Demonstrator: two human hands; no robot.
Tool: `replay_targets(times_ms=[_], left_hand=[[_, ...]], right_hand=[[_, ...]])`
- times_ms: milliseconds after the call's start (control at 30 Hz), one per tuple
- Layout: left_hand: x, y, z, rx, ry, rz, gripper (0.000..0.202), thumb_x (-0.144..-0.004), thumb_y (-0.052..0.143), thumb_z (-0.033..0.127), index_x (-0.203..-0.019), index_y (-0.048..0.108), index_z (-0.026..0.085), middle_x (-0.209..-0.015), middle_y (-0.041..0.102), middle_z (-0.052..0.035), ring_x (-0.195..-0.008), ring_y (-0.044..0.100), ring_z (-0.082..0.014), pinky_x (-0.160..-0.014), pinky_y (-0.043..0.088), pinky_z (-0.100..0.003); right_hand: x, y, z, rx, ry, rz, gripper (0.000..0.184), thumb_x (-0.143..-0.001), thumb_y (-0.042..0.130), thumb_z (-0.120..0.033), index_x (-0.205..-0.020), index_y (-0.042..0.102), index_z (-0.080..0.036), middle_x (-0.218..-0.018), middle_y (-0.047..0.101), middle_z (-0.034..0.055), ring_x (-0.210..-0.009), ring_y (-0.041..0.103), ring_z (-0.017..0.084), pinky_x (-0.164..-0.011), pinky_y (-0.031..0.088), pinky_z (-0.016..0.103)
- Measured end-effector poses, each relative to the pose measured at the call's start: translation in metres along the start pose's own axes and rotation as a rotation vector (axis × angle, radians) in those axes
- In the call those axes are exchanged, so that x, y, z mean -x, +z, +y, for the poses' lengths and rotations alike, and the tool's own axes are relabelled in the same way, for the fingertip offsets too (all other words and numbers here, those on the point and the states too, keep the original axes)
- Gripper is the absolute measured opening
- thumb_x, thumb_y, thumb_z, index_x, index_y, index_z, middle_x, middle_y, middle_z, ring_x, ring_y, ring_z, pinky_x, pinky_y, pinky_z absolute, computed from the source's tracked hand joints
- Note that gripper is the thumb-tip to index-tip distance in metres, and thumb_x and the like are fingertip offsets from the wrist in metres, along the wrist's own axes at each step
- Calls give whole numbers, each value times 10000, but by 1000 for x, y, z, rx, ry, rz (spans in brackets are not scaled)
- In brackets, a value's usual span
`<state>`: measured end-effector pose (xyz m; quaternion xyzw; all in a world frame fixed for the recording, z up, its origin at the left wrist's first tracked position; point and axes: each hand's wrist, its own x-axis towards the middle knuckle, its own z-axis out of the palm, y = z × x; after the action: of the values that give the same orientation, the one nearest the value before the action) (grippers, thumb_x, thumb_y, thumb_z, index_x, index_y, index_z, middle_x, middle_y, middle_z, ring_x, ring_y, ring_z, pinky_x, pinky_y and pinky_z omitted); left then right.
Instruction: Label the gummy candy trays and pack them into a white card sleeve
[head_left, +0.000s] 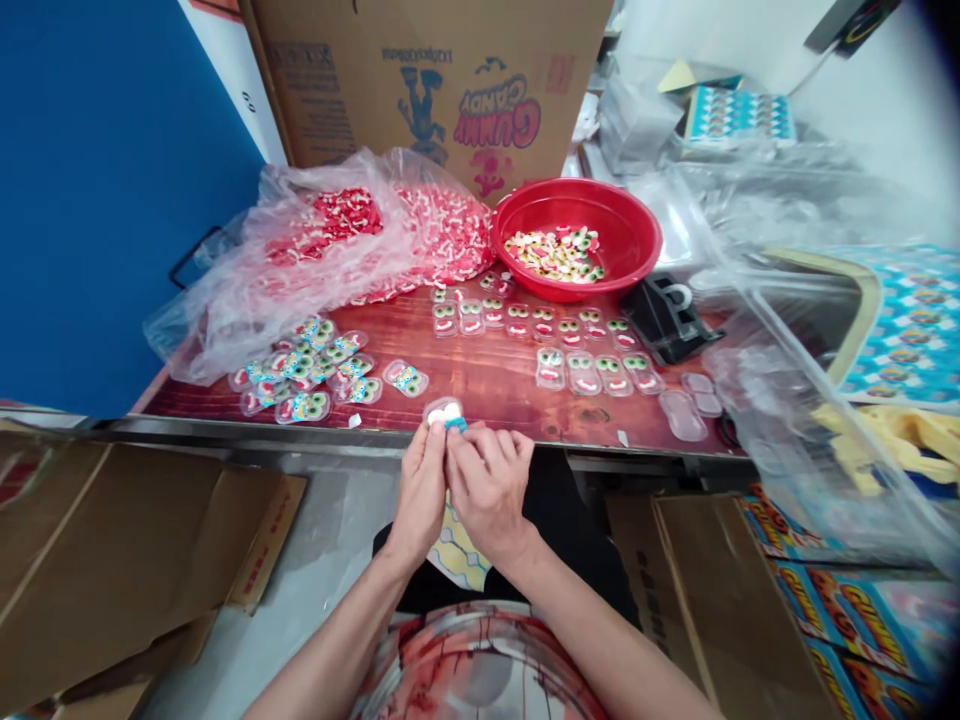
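Jutting beyond the left hand (421, 485) and right hand (489, 487), a clear pack (445, 411) seems pinched by both

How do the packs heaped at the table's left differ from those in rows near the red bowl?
The heaped packs show blue printed strips across them; the row packs show none. The heaped packs overlap at mixed angles; the row packs lie side by side in rough lines. Both are clear, holding eye-like pieces.
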<state>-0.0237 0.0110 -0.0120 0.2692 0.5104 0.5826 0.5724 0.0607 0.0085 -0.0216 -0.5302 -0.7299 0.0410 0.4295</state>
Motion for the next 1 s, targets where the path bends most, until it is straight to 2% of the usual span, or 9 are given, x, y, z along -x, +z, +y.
replay_targets(times_ms=[200, 300, 467, 600, 667, 733, 833, 900, 1000], left_hand=[[-11, -23, 12, 24, -120, -34, 352, -809, 766, 445, -1027, 664, 188, -813, 709, -27, -699, 660, -147, -677, 506, -248], [-35, -42, 33, -325, 134, 89, 327, -892, 667, 444, -1117, 665, 207, -860, 709, -46, -778, 679, -187, -723, 502, -279], [-123, -85, 71, -1083, 629, 439, 270, -947, 536, 255, -1165, 662, 159, -1088, 695, -154, -1130, 598, -327, -1051, 373, -478], [-166, -101, 78, -1493, 547, 355, 444, -906, 520, 188, -1318, 581, 36, -1465, 473, -297, -1373, 385, -435, -1135, 248, -588], [-151, -95, 73, -1557, 556, 373, 472, -886, 544, 201, -1326, 585, 36, -1549, 366, -295, -1432, 294, -456, -1154, 230, -587], [-113, -82, 62, -1529, 606, 334, 422, -931, 486, 252, -1305, 621, 108, -1491, 465, -233, -1382, 391, -401, -1127, 309, -528], [-46, -58, 33, -1419, 314, -85, 382, -984, 405, 380, -1072, 716, 177, -1059, 716, -131, -978, 648, -279, -888, 486, -387], [-18, -44, 8, -1442, 134, -329, 357, -948, 481, 426, -1056, 724, 187, -1034, 729, -128, -1005, 648, -306, -878, 477, -396], [-21, -34, -27, -1327, 5, -355, 333, -911, 550, 373, -1120, 706, 165, -1070, 729, -159, -1035, 646, -312, -895, 455, -387]], right_hand=[[-4, -8, 4, -336, 65, -208, 193, -957, 567, -192, -1021, 740, -248, -845, 655, 45, -827, 604, 207, -753, 444, 375], [12, -19, 27, -520, 235, -278, 178, -937, 600, -225, -809, 723, -231, -774, 614, 15, -723, 606, 165, -679, 484, 314], [64, -20, 79, -302, 543, -415, 180, -884, 587, -250, -991, 724, -203, -822, 653, 33, -646, 633, 176, -588, 519, 307], [86, -10, 84, -265, 651, -498, 322, -886, 565, -261, -1174, 679, -176, -1008, 663, 92, -842, 675, 220, -705, 580, 340], [86, -6, 77, -246, 636, -529, 367, -885, 563, -246, -1233, 657, -177, -1103, 639, 117, -933, 668, 238, -789, 586, 366], [84, -4, 70, -220, 610, -563, 377, -881, 570, -233, -1245, 653, -186, -1154, 622, 128, -991, 659, 257, -863, 577, 397], [81, -5, 67, -196, 604, -599, 355, -893, 574, -225, -1236, 654, -188, -1177, 613, 133, -1034, 651, 270, -919, 560, 414], [80, -6, 67, -193, 601, -617, 347, -907, 571, -219, -1242, 647, -180, -1190, 607, 138, -1058, 643, 269, -935, 552, 405], [79, -6, 69, -181, 555, -665, 335, -910, 573, -198, -1237, 647, -178, -1199, 616, 134, -1086, 638, 265, -965, 535, 388]])
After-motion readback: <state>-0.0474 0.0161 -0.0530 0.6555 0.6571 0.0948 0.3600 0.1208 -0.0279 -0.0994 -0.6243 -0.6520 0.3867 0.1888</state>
